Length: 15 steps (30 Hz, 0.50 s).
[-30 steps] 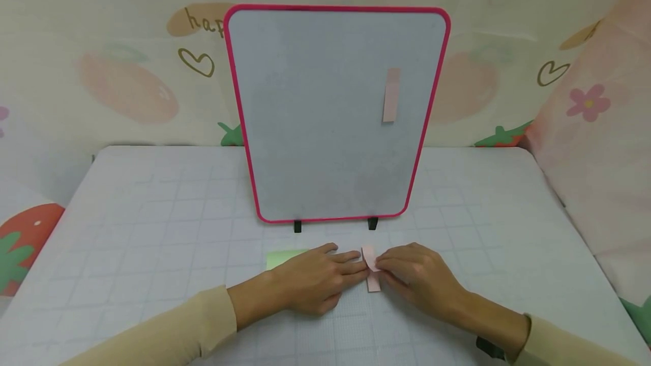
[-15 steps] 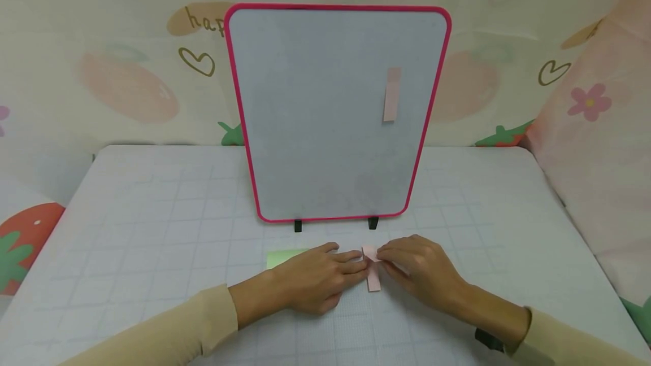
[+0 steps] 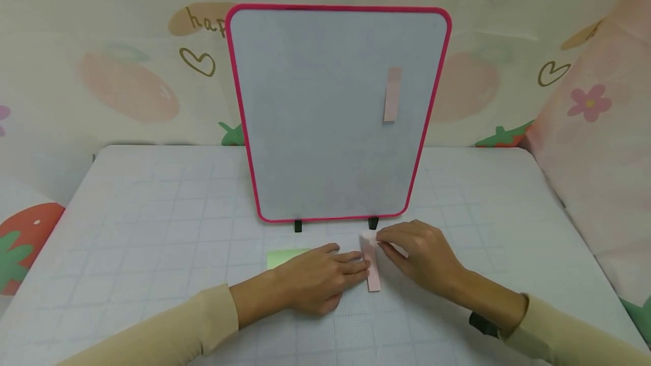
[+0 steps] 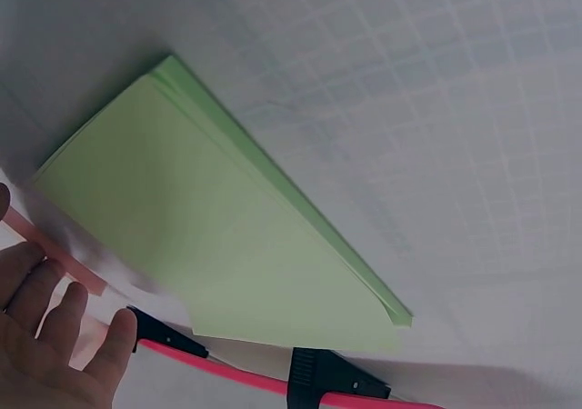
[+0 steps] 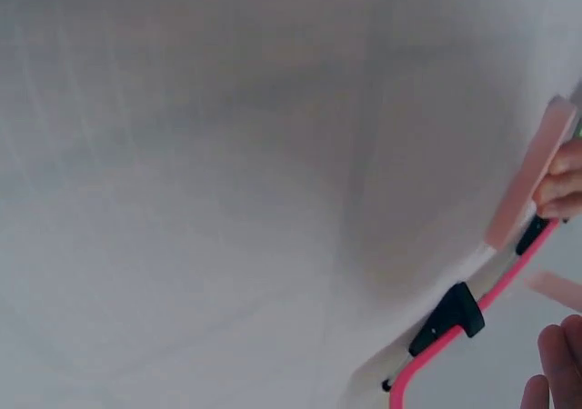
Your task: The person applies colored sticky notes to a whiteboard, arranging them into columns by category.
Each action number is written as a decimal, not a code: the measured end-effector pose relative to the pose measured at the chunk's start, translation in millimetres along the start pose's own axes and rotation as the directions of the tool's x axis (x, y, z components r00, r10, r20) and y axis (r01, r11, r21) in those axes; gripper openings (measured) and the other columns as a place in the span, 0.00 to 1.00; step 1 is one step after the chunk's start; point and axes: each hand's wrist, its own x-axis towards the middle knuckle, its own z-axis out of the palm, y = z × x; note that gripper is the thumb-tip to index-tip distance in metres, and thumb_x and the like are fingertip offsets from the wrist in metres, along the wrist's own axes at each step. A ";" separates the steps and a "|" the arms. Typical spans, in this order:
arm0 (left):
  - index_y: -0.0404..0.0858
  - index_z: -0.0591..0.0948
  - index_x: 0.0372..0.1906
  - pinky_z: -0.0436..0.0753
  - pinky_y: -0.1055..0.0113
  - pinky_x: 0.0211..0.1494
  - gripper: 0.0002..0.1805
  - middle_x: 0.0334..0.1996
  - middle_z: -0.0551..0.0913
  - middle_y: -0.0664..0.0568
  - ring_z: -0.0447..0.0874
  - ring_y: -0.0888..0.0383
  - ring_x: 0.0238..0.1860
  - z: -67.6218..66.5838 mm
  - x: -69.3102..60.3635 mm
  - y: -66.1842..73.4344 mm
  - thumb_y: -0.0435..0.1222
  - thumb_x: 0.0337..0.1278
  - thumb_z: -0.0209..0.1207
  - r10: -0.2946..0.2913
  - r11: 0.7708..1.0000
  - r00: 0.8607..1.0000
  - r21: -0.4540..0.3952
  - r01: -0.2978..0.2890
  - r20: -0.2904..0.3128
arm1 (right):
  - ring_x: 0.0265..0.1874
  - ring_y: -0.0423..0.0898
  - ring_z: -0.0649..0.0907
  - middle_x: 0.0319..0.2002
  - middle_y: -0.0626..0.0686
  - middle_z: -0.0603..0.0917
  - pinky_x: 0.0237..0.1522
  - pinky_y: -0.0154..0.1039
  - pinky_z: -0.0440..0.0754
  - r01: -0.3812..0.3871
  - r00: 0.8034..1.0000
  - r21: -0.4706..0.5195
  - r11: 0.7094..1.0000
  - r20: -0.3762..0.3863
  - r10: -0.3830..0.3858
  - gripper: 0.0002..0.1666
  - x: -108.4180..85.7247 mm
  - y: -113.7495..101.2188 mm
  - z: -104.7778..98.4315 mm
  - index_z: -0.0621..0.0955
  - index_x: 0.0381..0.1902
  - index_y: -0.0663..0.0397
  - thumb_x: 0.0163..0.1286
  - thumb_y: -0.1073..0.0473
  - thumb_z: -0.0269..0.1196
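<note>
My left hand has its fingers spread and their tips pressing the left edge of a narrow pink note pad. Between thumb and forefinger, my right hand pinches the far end of the pad's top pink strip, which is lifted there. A blurred pink strip shows beside the right fingertips in the right wrist view. Partly behind the left hand lies a green pad.
A whiteboard with a pink-red frame stands behind the hands on black feet. One pink strip is stuck on its upper right. The table has a white, grid-patterned cover.
My right hand has moved away from me toward the board, drawing the curled end of the top strip with it. My left hand has stayed in place.
</note>
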 end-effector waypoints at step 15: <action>0.45 0.72 0.71 0.73 0.57 0.66 0.31 0.70 0.71 0.56 0.67 0.60 0.71 0.5 0.4 1.0 0.43 0.62 0.55 0.017 0.998 1.000 0.054 -0.016 -0.026 | 0.34 0.48 0.88 0.36 0.53 0.90 0.35 0.43 0.86 -0.020 0.998 -0.017 1.000 -0.055 0.019 0.15 26.1 4.2 -15.2 0.88 0.39 0.61 0.50 0.71 0.75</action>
